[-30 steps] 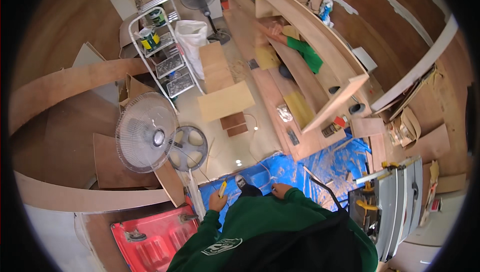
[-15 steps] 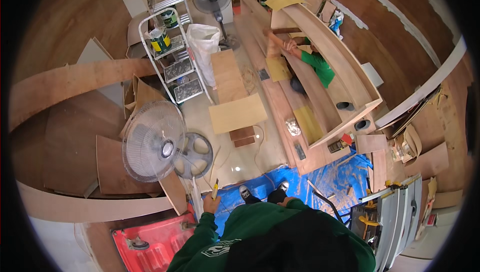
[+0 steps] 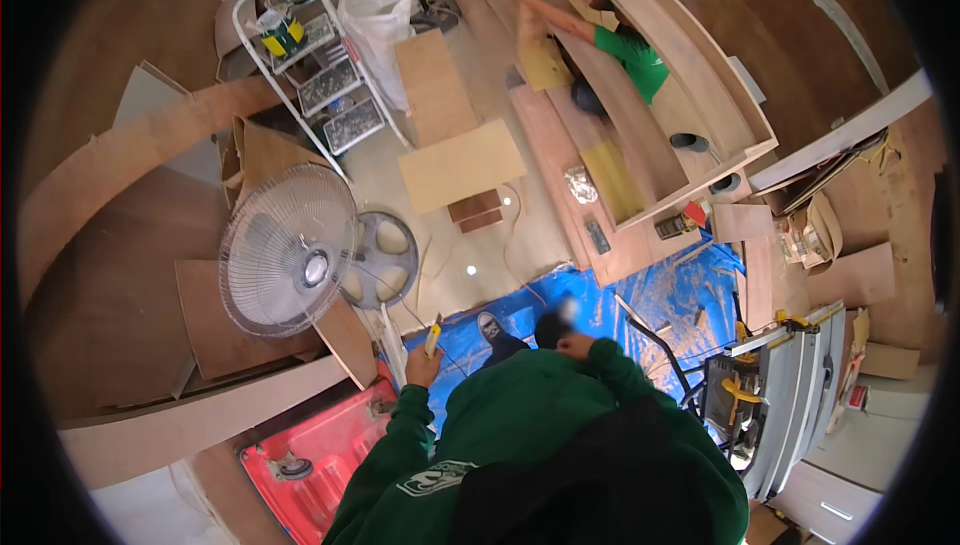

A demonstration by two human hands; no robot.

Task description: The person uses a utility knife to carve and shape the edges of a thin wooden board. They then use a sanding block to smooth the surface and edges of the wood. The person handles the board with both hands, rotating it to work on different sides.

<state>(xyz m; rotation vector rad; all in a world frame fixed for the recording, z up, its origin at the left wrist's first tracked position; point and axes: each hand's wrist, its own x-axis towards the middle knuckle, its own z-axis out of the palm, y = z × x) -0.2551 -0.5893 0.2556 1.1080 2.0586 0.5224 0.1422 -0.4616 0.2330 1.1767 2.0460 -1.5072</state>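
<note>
My left hand [image 3: 423,368] is closed around a yellow utility knife [image 3: 434,334], which points up and away from me. It hangs above the edge of a blue ground sheet [image 3: 650,298], beside a red plastic cart or tray [image 3: 330,460]. Close to the front of my body is my right hand [image 3: 575,346], small in view; how its fingers lie is not clear. My shoes show on the sheet: the left shoe [image 3: 489,326] is sharp and the right one is smeared by motion.
Left of my path stands a pedestal fan [image 3: 290,250]; behind it is a stepladder [image 3: 328,85] with paint cans. Pale boards [image 3: 465,165] lie ahead on the floor. To the right, a co-worker in a green shirt [image 3: 635,63] reaches inside a long wooden cabinet frame [image 3: 740,145]. A saw table [image 3: 780,405] stands near right.
The fan, boards and cabinet sit lower and nearer in view, and my right foot has blurred with movement. More of my right hand shows. The co-worker's arm is stretched out further.
</note>
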